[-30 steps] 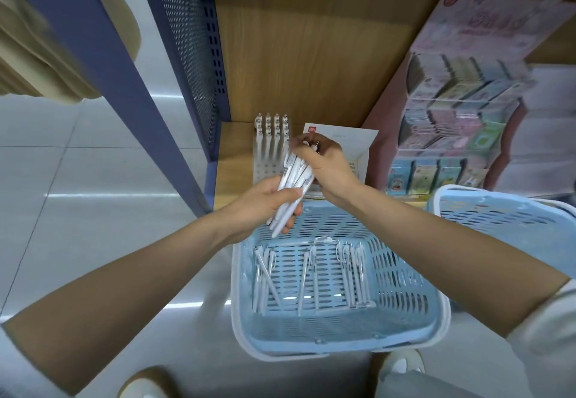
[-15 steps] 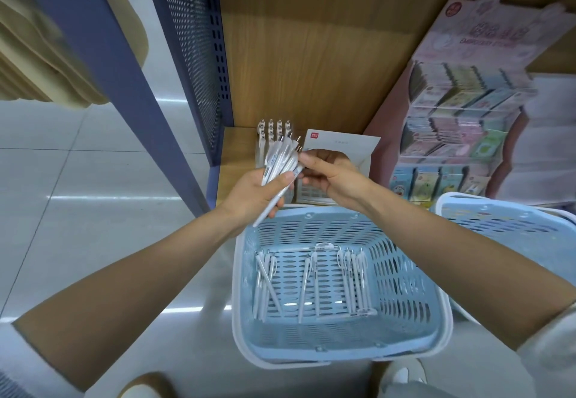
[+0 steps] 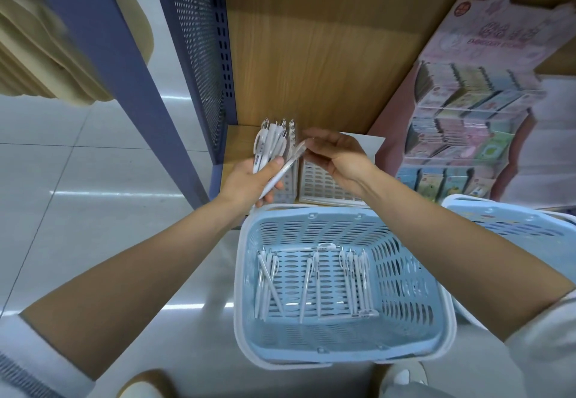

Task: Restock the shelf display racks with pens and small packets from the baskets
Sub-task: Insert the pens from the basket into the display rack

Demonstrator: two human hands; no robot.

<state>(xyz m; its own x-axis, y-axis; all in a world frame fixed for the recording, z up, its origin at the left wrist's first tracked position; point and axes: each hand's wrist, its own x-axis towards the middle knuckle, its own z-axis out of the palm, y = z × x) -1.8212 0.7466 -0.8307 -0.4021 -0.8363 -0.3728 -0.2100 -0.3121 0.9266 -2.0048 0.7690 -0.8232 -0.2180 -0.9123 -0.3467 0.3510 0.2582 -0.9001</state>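
item: pen restock, wooden shelf (image 3: 246, 145), one moment.

risk: the bundle of white pens (image 3: 269, 145) is gripped only at its lower end, fanned upward; a slack grip while one is drawn out is judged likely to spill the rest onto the floor or back into the blue basket (image 3: 339, 347). the slots of the pen rack (image 3: 291, 179) are narrow, so a slanted pen could be jammed or the rack nudged.

left hand (image 3: 249, 184): clenched around the bundle, thumb pressed over the barrels.

right hand (image 3: 335, 156): partly open, fingers extended; the upper end of a single pen (image 3: 282, 173) is pinched at the fingertips, its lower end lying across the left hand.

stock: more loose pens (image 3: 311, 282) are left on the basket floor. a second rack (image 3: 324, 184) stands just beside the first. a second basket (image 3: 514, 226) and the packet display (image 3: 461, 136) are noted at right, untouched.
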